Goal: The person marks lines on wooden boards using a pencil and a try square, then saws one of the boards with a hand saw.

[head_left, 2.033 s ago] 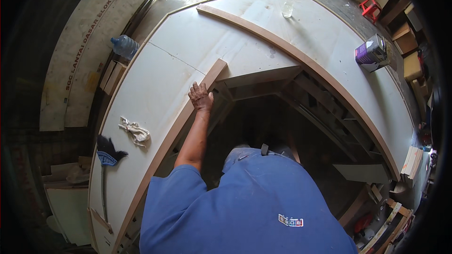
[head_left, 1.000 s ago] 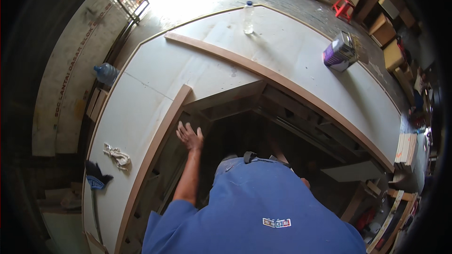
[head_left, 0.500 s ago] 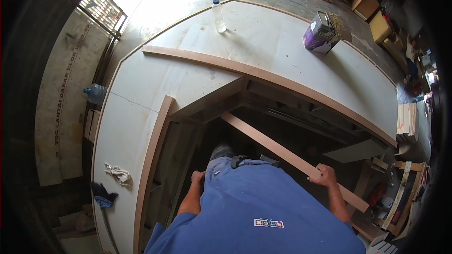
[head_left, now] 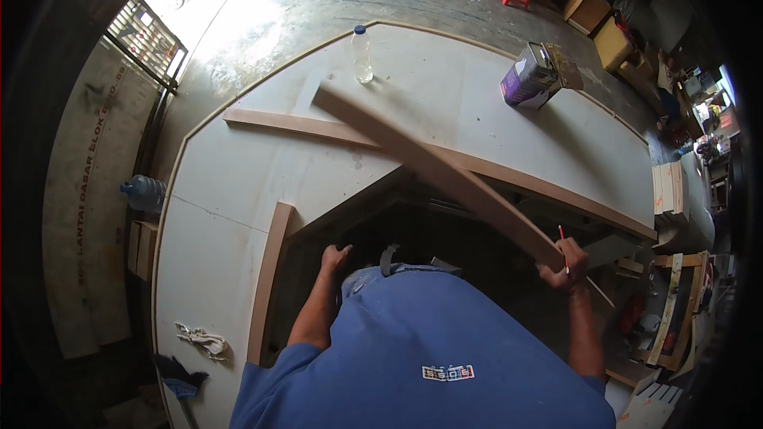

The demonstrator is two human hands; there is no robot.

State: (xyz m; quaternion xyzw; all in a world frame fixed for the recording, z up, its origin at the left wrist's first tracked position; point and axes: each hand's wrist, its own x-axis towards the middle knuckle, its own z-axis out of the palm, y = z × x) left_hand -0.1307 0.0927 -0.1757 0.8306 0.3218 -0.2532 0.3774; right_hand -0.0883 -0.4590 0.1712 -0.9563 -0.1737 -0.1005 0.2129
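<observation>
Up and to the left from the right grip (head_left: 566, 264), a wooden plank (head_left: 437, 171) slants across the dark opening of a white desk (head_left: 208, 270). The right grip is closed around the plank's near end, with a red pencil (head_left: 565, 254) sticking up from the same fingers. The plank's far end, well apart from the grip, shows over the desk near a clear bottle (head_left: 362, 62) with a blue cap; I cannot tell whether the plank touches the long wooden strip (head_left: 290, 125) it crosses on the way. Farther beyond the right grip, a purple and grey tin (head_left: 528, 77) stands on the desk. Well to the left of the right grip, the left grip (head_left: 336, 258) hangs by the opening, its fingers partly curled; I cannot tell whether it is closed. Just left of that grip lies a second wooden strip (head_left: 270, 286) along the desk's inner edge, and farther down-left are a pale crumpled cloth (head_left: 203, 340) and a blue-headed brush (head_left: 181, 385) with dark bristles.
</observation>
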